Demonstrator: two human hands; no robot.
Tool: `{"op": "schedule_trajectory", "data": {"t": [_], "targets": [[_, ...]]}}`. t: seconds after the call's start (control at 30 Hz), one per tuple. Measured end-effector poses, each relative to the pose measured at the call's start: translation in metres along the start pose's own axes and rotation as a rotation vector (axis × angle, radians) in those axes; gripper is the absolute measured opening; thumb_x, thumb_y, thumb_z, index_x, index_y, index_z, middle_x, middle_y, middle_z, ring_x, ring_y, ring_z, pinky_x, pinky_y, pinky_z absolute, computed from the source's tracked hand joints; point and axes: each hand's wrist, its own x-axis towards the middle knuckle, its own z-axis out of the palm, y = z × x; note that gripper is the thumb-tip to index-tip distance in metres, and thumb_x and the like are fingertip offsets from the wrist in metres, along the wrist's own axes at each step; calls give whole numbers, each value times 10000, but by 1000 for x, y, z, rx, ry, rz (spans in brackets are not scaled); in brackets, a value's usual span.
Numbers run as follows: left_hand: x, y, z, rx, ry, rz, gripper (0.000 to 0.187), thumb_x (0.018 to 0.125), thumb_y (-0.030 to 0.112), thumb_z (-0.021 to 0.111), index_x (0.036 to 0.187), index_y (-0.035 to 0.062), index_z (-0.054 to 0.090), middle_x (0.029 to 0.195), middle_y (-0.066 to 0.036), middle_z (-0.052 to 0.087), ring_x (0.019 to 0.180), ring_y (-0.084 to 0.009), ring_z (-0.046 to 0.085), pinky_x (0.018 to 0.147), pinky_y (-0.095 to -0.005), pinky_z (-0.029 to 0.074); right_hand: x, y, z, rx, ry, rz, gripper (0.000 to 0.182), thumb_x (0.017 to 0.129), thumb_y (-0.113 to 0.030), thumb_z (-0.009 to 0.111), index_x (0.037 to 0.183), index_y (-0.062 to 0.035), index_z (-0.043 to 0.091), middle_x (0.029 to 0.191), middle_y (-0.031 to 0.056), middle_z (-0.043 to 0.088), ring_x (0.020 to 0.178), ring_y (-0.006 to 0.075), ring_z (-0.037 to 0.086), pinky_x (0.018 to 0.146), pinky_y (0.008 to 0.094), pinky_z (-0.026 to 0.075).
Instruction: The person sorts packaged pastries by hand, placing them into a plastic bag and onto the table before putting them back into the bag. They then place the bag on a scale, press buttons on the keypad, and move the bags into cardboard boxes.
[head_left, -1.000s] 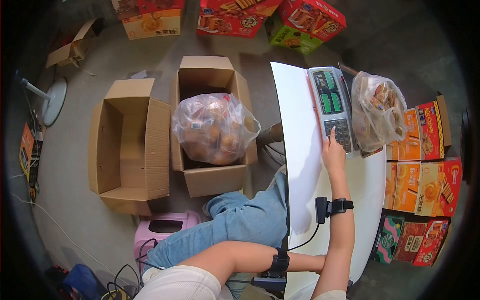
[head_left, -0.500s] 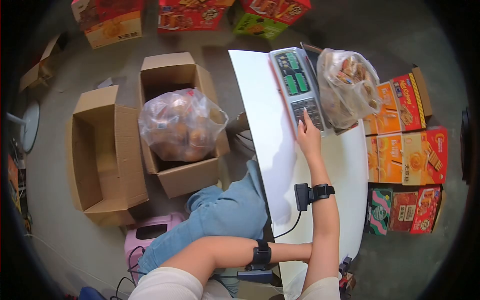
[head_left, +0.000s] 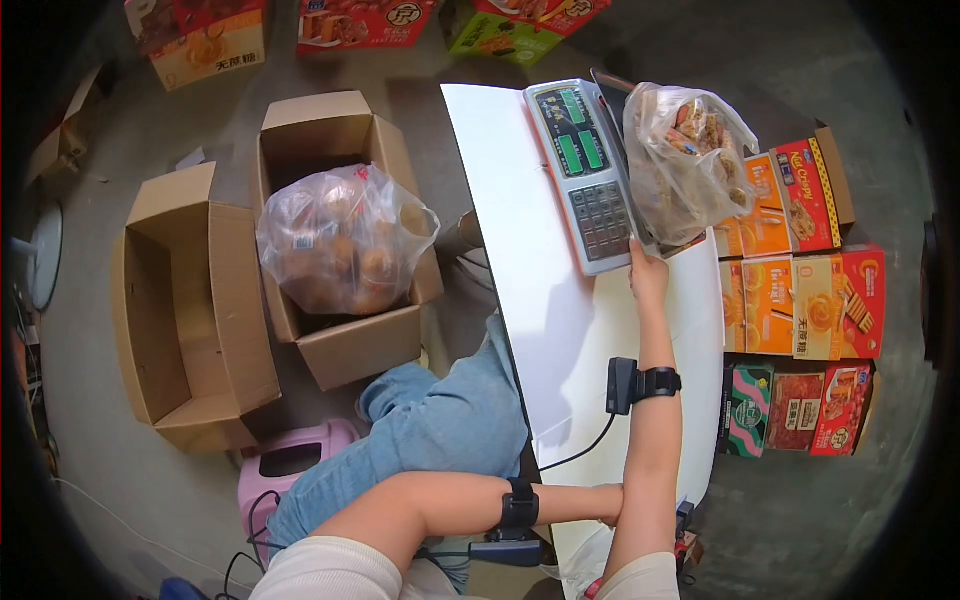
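Observation:
My right hand (head_left: 650, 275) is at the near right corner of a digital price scale (head_left: 602, 222), beside its keypad. One finger is stretched out against the scale's edge; the others are partly hidden, and nothing shows in the hand. A clear plastic bag (head_left: 685, 175) of brownish wrapped snacks rests on the scale's pan, just beyond that hand. My left hand (head_left: 606, 502) lies low over the table, crossing under my right forearm, which hides its fingers. Both wrists wear black straps with small devices.
The white table (head_left: 545, 370) carries the scale. To the left are an open cardboard box (head_left: 175, 340) and another box (head_left: 362, 350) holding a bag of round items (head_left: 340, 245). Snack cartons (head_left: 800, 305) stand on the right, with more at the top. A pink stool (head_left: 325, 437) is near my leg.
My right hand has come off the keypad, back to the scale's near right corner. My left arm keeps its place. The whole view has shifted slightly.

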Motion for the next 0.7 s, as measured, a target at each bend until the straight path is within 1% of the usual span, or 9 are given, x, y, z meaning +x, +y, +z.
{"op": "schedule_trajectory", "data": {"t": [0.07, 0.13, 0.23, 0.27, 0.33, 0.47, 0.57, 0.63, 0.7], "targets": [[-8, 13, -10, 39, -7, -66, 383, 722, 209, 655, 1060, 47, 577, 948, -126, 623, 797, -223, 572, 652, -342, 472, 2, -3, -2, -60, 12, -56, 622, 838, -515, 506, 535, 24, 576, 466, 129, 528, 447, 217, 526, 501, 336, 407], [-3, 1, -6, 151, 199, 210, 359, 714, 212, 653, 1029, 51, 592, 931, -134, 622, 779, -221, 573, 629, -331, 472, 0, -12, -10, -70, -91, -31, 620, 827, -517, 523, 521, 19, 584, 473, 113, 559, 401, 191, 539, 437, 310, 405], [-2, 1, -3, -50, 213, 170, 374, 713, 218, 653, 1042, 53, 586, 940, -135, 622, 773, -228, 573, 646, -341, 473, 5, -11, -5, 24, -145, -2, 618, 823, -527, 523, 544, 19, 602, 521, 114, 596, 405, 188, 564, 409, 301, 415], [-7, 5, -5, -47, 213, 170, 374, 713, 218, 653, 1042, 53, 586, 940, -135, 622, 773, -228, 573, 646, -341, 473, 2, -16, -7, 26, -144, -4, 618, 823, -527, 523, 544, 19, 602, 521, 114, 596, 405, 188, 564, 409, 301, 415], [-15, 15, -11, 6, 224, 132, 379, 730, 218, 642, 1065, 54, 575, 962, -135, 622, 811, -233, 581, 671, -355, 476, -2, -27, -12, 25, -240, 121, 637, 824, -537, 516, 569, 40, 605, 537, 118, 605, 412, 200, 573, 408, 311, 430], [-10, 7, -11, 105, 264, 191, 389, 747, 231, 636, 1088, 59, 564, 998, -139, 618, 844, -242, 588, 697, -357, 477, -10, -51, -14, -32, -238, 164, 666, 813, -565, 517, 581, 54, 603, 548, 126, 608, 419, 207, 584, 410, 322, 442], [-9, 4, -10, 90, 249, 150, 403, 755, 251, 631, 1108, 70, 559, 1028, -144, 612, 878, -262, 590, 731, -358, 473, -5, -45, -7, -85, -156, 95, 701, 794, -603, 515, 565, 55, 594, 533, 119, 602, 421, 209, 591, 410, 313, 447], [-3, -7, -3, 30, 338, 240, 417, 755, 274, 634, 1117, 80, 559, 1049, -148, 605, 903, -275, 582, 768, -363, 462, -7, -47, -6, -124, -121, 91, 708, 780, -622, 517, 562, 47, 592, 512, 109, 594, 420, 211, 593, 413, 301, 460], [-17, 10, -10, 48, 316, 181, 427, 757, 277, 634, 1127, 80, 554, 1055, -146, 603, 921, -276, 576, 783, -361, 457, -11, -51, -6, -165, -100, 93, 706, 780, -620, 518, 563, 47, 591, 506, 106, 591, 422, 209, 595, 417, 297, 466]]}}
